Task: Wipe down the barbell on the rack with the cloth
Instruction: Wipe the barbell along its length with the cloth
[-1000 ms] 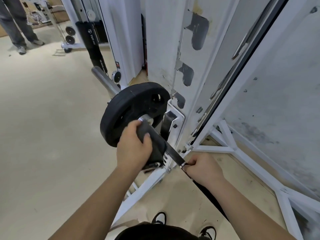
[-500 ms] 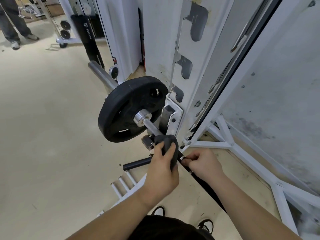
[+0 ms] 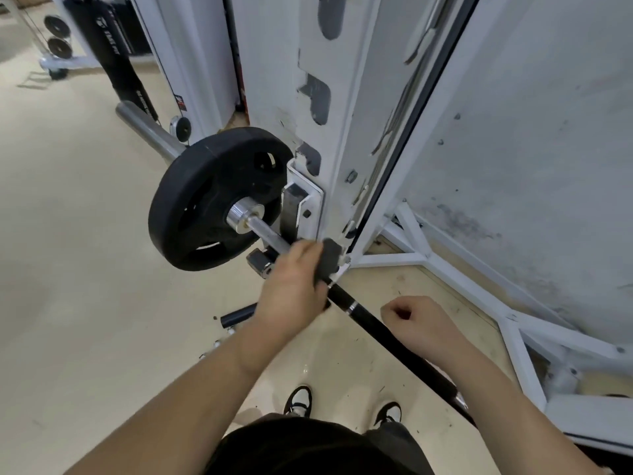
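The barbell (image 3: 371, 325) runs diagonally from a silver sleeve at the upper left through a black weight plate (image 3: 205, 204) down to my waist; its near part is black. It rests in a hook on the white rack upright (image 3: 315, 97). My left hand (image 3: 294, 289) wraps a dark grey cloth (image 3: 329, 257) around the bar just below the hook. My right hand (image 3: 421, 323) is a loose fist right of the bar, off it, holding nothing that I can see.
White rack base struts (image 3: 479, 293) spread over the floor at right, against a grey wall. A short black peg (image 3: 238, 317) sticks out low by the rack foot. More gym machines with small plates (image 3: 58, 46) stand at the far left. My shoes (image 3: 299, 401) are below.
My left hand slid the cloth down the bar from the collar by the plate to below the hook. My right hand let go of the bar and moved off to the right.
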Action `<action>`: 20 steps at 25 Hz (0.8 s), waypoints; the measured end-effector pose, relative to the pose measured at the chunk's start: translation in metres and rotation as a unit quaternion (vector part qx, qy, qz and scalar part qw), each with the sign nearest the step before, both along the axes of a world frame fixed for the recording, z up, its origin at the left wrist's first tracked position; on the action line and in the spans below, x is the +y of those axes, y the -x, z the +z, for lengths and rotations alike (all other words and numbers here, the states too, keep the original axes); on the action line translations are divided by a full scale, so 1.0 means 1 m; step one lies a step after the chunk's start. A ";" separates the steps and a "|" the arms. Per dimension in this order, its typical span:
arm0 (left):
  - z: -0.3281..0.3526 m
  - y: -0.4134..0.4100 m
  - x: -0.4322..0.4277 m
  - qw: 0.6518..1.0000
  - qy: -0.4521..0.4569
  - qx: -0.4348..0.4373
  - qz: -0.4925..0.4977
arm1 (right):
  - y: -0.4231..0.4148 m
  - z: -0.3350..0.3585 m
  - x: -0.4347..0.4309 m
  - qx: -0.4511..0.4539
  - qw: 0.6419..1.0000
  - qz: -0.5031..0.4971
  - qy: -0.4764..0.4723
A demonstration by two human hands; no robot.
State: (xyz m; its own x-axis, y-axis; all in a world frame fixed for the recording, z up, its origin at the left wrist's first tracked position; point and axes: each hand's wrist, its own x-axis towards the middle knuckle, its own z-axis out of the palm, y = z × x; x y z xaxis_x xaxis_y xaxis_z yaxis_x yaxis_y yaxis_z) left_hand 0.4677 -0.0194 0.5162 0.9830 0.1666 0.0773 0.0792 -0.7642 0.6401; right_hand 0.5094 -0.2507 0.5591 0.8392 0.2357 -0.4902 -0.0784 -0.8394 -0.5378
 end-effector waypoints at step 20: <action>0.004 0.015 -0.079 0.996 -0.061 0.044 -0.051 | 0.038 -0.006 -0.104 -0.024 0.999 -0.021 -0.022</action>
State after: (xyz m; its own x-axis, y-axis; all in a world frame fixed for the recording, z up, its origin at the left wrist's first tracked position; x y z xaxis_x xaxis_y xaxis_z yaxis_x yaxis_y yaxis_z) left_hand 0.4528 -0.0989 0.5201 0.9982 0.0606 0.0037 0.0492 -0.8425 0.5364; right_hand 0.4718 -0.3551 0.5528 0.8711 0.2205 -0.4388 -0.0857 -0.8115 -0.5780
